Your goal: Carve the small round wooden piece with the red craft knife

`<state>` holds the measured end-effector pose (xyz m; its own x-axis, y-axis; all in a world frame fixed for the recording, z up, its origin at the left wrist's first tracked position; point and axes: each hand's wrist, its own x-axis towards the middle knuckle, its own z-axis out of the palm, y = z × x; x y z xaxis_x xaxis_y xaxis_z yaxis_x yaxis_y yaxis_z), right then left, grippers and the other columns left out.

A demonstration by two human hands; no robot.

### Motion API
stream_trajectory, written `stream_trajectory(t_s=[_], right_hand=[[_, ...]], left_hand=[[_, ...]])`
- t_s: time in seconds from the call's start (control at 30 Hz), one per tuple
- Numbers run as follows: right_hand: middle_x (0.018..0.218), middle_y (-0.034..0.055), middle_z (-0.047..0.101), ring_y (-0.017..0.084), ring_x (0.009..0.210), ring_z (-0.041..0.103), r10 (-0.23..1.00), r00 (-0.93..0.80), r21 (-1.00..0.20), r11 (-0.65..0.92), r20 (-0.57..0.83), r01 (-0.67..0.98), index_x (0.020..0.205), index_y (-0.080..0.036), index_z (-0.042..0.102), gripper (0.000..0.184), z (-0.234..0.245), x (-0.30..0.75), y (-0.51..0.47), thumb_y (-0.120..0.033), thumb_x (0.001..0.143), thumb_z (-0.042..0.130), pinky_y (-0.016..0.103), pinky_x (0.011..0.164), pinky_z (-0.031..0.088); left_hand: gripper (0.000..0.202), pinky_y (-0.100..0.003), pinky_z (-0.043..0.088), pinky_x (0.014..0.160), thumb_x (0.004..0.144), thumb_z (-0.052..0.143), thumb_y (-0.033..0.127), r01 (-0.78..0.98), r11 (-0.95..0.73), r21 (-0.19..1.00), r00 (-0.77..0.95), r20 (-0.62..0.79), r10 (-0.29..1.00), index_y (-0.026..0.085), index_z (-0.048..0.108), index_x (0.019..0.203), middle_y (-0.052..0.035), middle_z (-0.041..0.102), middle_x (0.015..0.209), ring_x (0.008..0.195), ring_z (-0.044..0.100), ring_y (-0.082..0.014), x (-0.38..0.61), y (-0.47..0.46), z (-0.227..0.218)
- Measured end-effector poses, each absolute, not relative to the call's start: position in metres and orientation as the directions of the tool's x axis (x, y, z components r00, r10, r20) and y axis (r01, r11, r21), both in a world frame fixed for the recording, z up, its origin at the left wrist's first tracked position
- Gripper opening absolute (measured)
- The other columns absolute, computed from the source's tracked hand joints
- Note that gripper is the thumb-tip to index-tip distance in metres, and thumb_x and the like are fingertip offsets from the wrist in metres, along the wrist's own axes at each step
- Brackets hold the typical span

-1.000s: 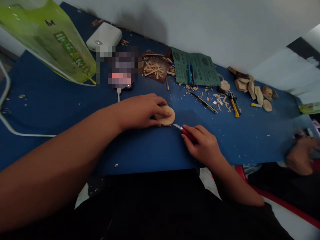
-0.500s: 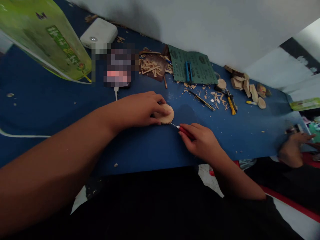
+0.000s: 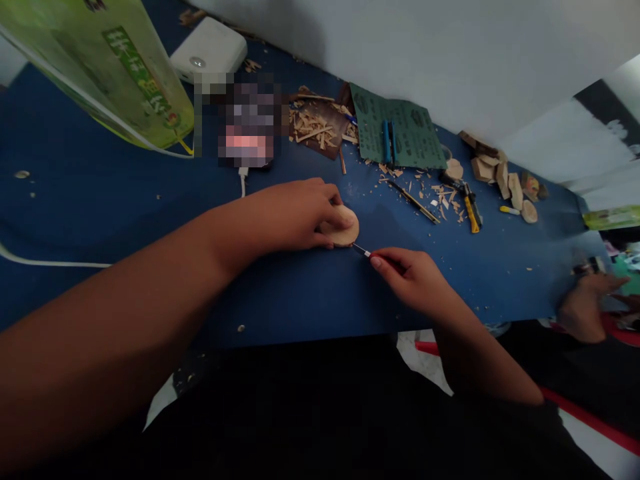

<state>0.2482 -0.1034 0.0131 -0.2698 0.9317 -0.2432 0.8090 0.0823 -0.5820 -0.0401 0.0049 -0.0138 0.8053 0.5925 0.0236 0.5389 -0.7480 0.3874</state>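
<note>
My left hand (image 3: 313, 212) grips a small round wooden disc (image 3: 349, 231) against the blue table, its fingers over the top and thumb at the near side. My right hand (image 3: 413, 277) is closed round the red handle of a thin-bladed carving tool (image 3: 367, 253); most of the handle is hidden in the fingers. The tool's slim metal tip reaches the disc's near right edge and seems to touch it. Whether the tip is a blade or a point is too small to tell.
Beyond my hands lie a green sheet (image 3: 400, 127) with a blue-handled tool, wood shavings (image 3: 315, 127), a dark pen-like stick (image 3: 414, 201) and a yellow utility knife (image 3: 471, 208). Wood blocks (image 3: 493, 170) sit far right. A green bag (image 3: 125, 80) and a cabled phone (image 3: 247, 133) stand left. Another person's arm (image 3: 583, 310) shows at right.
The whole scene has shifted slightly right in view as the head moved. My right hand has turned a little on the red handle; both hands keep their hold.
</note>
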Motion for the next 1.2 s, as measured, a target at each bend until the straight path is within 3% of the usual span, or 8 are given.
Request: stream_trajectory(t_s=[0.23,0.57,0.87,1.2], right_hand=[[0.068,-0.0011,0.067,0.017,0.057,0.057,0.911,-0.192,-0.671,-0.116,-0.366,0.732,0.108,-0.026,0.068,0.038,0.014,0.250,-0.100,-0.064,0.105,0.067,0.030,0.051,0.040],[0.066,-0.0048,0.064,0.010,0.052,0.047,0.848,-0.187,-0.760,-0.321,-0.496,0.565,0.108,-0.023,0.063,0.043,0.008,0.253,-0.106,-0.066,0.105,0.067,0.024,0.049,0.033],[0.070,-0.0037,0.063,0.014,0.060,0.055,0.892,-0.204,-0.767,-0.209,-0.403,0.606,0.108,-0.024,0.064,0.042,0.000,0.253,-0.106,-0.065,0.105,0.066,0.028,0.055,0.039],[0.085,0.0029,0.078,0.021,0.070,0.069,0.955,-0.234,-0.523,0.106,-0.184,0.846,0.106,-0.027,0.067,0.025,0.011,0.247,-0.111,-0.052,0.108,0.064,0.033,0.062,0.046]], left_hand=[[0.036,-0.044,0.048,0.104,0.098,0.074,0.043,0.535,-0.748,0.393,0.805,0.030,0.592,0.039,0.081,0.133,-0.0081,0.068,0.138,0.121,0.063,-0.0316,-0.041,0.003,-0.013],[0.037,-0.044,0.047,0.105,0.099,0.073,0.043,0.538,-0.731,0.420,0.798,0.025,0.602,0.036,0.082,0.134,-0.0093,0.068,0.138,0.122,0.062,-0.0314,-0.040,0.003,-0.012],[0.037,-0.043,0.048,0.105,0.098,0.073,0.040,0.555,-0.733,0.394,0.796,0.007,0.605,0.037,0.081,0.134,-0.0086,0.067,0.138,0.124,0.062,-0.0318,-0.039,0.001,-0.009],[0.038,-0.045,0.049,0.105,0.099,0.074,0.041,0.550,-0.742,0.383,0.800,0.015,0.600,0.038,0.080,0.136,-0.0086,0.067,0.139,0.124,0.062,-0.0323,-0.039,0.002,-0.012]])
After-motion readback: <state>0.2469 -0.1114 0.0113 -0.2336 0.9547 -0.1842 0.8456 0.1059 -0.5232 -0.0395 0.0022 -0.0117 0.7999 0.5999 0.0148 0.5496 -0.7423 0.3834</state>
